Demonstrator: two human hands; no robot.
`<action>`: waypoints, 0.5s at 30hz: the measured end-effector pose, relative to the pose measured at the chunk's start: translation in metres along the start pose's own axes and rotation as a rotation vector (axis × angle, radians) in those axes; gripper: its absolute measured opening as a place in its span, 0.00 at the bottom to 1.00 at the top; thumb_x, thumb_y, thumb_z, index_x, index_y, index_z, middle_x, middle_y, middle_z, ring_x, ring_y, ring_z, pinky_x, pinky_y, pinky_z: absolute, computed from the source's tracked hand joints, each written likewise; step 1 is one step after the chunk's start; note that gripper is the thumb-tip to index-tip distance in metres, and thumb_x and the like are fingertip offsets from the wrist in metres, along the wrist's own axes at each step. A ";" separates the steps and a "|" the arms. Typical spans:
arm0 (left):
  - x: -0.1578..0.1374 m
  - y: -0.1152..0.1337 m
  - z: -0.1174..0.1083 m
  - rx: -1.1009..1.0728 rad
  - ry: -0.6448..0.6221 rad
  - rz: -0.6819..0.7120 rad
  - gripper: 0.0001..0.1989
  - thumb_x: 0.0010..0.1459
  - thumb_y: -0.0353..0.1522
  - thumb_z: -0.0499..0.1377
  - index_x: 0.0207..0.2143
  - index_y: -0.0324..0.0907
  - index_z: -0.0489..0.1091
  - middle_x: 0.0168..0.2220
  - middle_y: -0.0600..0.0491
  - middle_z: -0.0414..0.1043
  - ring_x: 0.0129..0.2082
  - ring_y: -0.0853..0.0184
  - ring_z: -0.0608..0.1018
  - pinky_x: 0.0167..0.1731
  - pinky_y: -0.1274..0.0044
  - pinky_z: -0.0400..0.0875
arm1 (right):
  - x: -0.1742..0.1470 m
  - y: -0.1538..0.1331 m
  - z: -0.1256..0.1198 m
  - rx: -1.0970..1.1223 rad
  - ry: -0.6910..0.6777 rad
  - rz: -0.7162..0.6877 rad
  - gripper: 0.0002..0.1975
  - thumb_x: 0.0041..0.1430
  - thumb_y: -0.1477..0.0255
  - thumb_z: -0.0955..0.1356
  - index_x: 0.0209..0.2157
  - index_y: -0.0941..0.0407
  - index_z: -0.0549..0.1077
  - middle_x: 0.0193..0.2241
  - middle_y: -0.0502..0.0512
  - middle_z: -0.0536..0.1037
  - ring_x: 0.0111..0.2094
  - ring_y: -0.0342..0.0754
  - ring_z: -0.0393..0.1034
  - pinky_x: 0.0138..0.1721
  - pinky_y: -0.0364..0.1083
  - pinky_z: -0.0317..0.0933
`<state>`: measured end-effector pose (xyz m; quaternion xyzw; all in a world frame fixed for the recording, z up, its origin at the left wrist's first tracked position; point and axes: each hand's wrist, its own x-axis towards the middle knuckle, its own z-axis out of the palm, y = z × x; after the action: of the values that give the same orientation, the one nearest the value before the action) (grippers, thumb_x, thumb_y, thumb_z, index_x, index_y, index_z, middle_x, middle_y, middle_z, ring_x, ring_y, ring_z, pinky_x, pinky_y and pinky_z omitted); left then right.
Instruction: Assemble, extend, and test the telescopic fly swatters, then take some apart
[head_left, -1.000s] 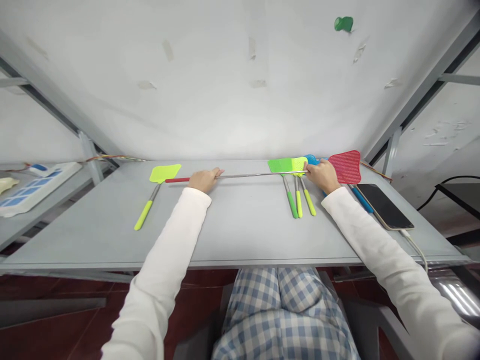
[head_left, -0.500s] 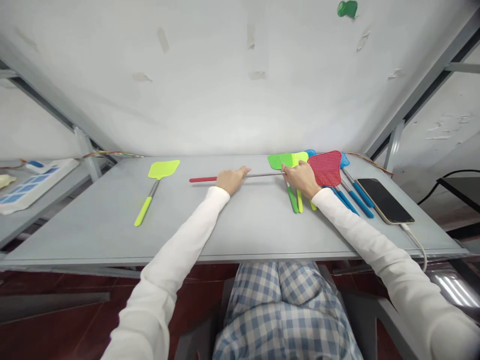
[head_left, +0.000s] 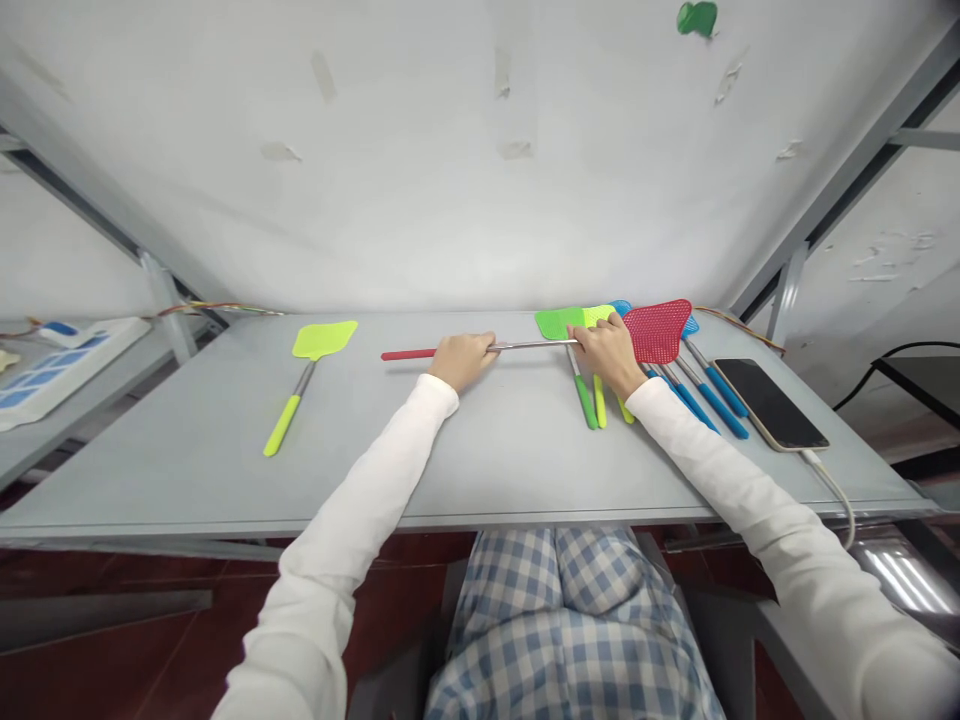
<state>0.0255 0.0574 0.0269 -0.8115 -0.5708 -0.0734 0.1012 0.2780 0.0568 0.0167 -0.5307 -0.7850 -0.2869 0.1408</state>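
Observation:
A red fly swatter (head_left: 660, 332) is held crosswise above the table, its mesh head to the right and its red handle to the left. My left hand (head_left: 461, 361) is closed around it just where the handle meets the metal rod. Further right, my right hand (head_left: 609, 352) grips the rod near the head. Bare rod shows between the two hands. Beneath and beside my right hand lie a green fly swatter (head_left: 585, 402), yellow ones (head_left: 599, 402) and several blue ones (head_left: 721, 390), partly covered by the hand and the red head.
A yellow-green fly swatter (head_left: 325, 340) lies alone on the left of the grey table (head_left: 480, 470). At the right rests a phone (head_left: 771, 402) with a white cable (head_left: 832, 482) plugged in. A white power strip (head_left: 71, 372) sits on the surface at far left. The wall stands behind.
My right hand has shifted slightly right with the red swatter's head, which has also tilted a little. The rod stretch between my hands looks slightly longer. My left hand has barely moved.

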 end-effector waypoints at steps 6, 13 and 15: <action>-0.009 -0.051 0.003 0.038 0.019 -0.069 0.17 0.60 0.44 0.49 0.30 0.45 0.72 0.32 0.49 0.78 0.33 0.61 0.77 0.27 0.76 0.54 | -0.006 0.022 0.009 -0.074 0.083 -0.015 0.15 0.64 0.73 0.58 0.31 0.59 0.74 0.32 0.60 0.76 0.40 0.52 0.66 0.47 0.51 0.52; -0.010 -0.089 0.013 0.040 0.049 -0.215 0.14 0.56 0.40 0.49 0.28 0.45 0.72 0.29 0.49 0.77 0.30 0.62 0.76 0.26 0.75 0.51 | -0.006 0.022 0.016 -0.011 0.215 0.056 0.14 0.62 0.71 0.59 0.45 0.58 0.70 0.55 0.64 0.66 0.58 0.57 0.55 0.55 0.58 0.46; -0.009 -0.089 0.017 0.044 0.044 -0.219 0.15 0.55 0.40 0.49 0.28 0.45 0.73 0.29 0.49 0.77 0.31 0.61 0.76 0.27 0.74 0.52 | -0.005 0.024 0.017 -0.013 0.206 0.070 0.13 0.61 0.69 0.60 0.44 0.56 0.70 0.51 0.64 0.69 0.54 0.59 0.58 0.54 0.59 0.47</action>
<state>-0.0613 0.0824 0.0154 -0.7399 -0.6554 -0.0891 0.1228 0.3037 0.0695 0.0082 -0.5265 -0.7453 -0.3401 0.2273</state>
